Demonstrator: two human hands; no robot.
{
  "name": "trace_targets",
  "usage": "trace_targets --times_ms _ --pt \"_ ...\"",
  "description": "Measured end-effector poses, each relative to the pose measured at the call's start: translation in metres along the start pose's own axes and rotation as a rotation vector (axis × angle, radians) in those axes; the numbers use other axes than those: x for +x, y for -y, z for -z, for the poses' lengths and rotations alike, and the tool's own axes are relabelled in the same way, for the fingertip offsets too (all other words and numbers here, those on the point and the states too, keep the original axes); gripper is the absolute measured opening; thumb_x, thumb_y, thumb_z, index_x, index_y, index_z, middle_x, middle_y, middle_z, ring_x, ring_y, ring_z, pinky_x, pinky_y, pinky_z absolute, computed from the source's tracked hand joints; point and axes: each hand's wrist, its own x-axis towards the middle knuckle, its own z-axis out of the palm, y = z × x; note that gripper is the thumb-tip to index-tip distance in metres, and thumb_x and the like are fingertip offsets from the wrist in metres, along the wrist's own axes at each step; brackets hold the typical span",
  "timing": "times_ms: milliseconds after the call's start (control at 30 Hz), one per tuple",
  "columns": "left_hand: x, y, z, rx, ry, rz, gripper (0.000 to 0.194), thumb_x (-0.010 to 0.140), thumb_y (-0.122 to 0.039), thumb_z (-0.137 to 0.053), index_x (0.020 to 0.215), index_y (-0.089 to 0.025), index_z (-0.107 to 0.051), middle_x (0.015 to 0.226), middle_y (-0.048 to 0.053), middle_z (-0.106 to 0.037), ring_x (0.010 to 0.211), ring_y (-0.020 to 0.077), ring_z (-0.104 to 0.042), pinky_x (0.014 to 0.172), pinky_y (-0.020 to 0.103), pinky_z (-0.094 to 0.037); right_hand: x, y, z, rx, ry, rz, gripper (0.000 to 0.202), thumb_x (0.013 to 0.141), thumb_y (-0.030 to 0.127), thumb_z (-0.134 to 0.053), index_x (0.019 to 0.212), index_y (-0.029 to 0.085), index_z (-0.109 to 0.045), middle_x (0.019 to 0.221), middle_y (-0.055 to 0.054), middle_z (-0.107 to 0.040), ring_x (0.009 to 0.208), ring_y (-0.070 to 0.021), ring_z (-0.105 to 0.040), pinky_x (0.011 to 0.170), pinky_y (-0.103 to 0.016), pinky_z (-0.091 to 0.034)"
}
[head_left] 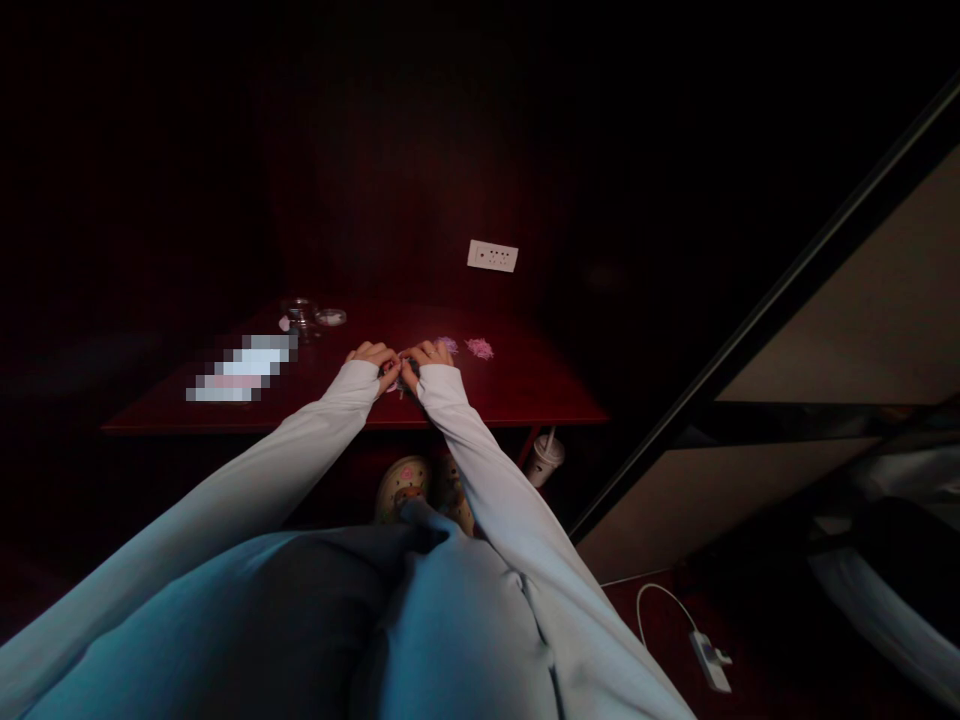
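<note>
My left hand and my right hand meet over the dark red table, close to its front edge. Fingers on both hands are bent inward and pinched around a small bundle with dark and pinkish parts. Its kind is too small and too covered by the fingers to make out. Just beyond my right hand lies a small pile of purple strips, partly hidden by the fingers. To its right is a pile of pink strips.
A clear glass jar stands at the back left beside a round lid-like piece. A bright blurred-out rectangle lies left. A wall socket is behind. Below the table are a lidded cup with straw and a power strip.
</note>
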Motion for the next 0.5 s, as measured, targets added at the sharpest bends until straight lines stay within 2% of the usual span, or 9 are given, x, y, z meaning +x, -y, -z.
trace_targets --times_ms 133,267,333,400,500 --pt "0.002 0.006 0.001 -0.093 -0.053 0.074 0.014 0.086 -0.033 -0.060 0.078 -0.023 -0.066 0.076 0.004 -0.059 0.085 0.0250 -0.056 0.084 0.038 -0.045 -0.003 0.004 0.004 -0.006 0.017 -0.006 0.029 0.108 0.033 -0.050 0.125 0.023 -0.071 0.126 -0.008 -0.067 0.121 -0.0256 -0.050 0.103 -0.036 -0.041" --pt "0.006 0.019 0.001 -0.291 -0.220 0.335 0.010 0.080 -0.032 -0.060 0.078 -0.023 -0.064 0.069 0.000 -0.051 0.077 0.0211 -0.055 0.082 0.035 -0.048 -0.005 0.005 0.008 0.016 0.017 -0.021 0.029 0.108 0.032 -0.049 0.126 0.024 -0.071 0.126 -0.008 -0.067 0.122 -0.0252 -0.050 0.106 -0.036 -0.039" --pt "0.006 0.024 0.001 -0.390 -0.264 0.415 0.010 0.077 -0.032 -0.061 0.078 -0.022 -0.064 0.069 -0.001 -0.051 0.075 0.0194 -0.055 0.080 0.034 -0.049 -0.005 0.002 0.009 0.039 0.006 -0.059 0.029 0.107 0.031 -0.051 0.126 0.024 -0.072 0.126 -0.007 -0.067 0.122 -0.0252 -0.050 0.105 -0.036 -0.039" --pt "0.005 0.025 0.001 -0.446 -0.261 0.409 0.010 0.076 -0.031 -0.061 0.080 -0.022 -0.064 0.070 -0.001 -0.054 0.074 0.0184 -0.056 0.082 0.034 -0.050 -0.005 -0.005 0.010 0.056 -0.013 -0.131 0.028 0.106 0.029 -0.052 0.125 0.024 -0.073 0.125 -0.007 -0.066 0.120 -0.0254 -0.050 0.104 -0.036 -0.039" --pt "0.002 0.020 0.002 -0.417 -0.217 0.353 0.011 0.077 -0.027 -0.061 0.085 -0.022 -0.067 0.073 0.000 -0.060 0.078 0.0191 -0.058 0.090 0.037 -0.051 -0.005 -0.016 0.010 0.072 -0.070 -0.229 0.028 0.104 0.028 -0.054 0.123 0.023 -0.073 0.125 -0.009 -0.065 0.119 -0.0266 -0.049 0.102 -0.036 -0.039"
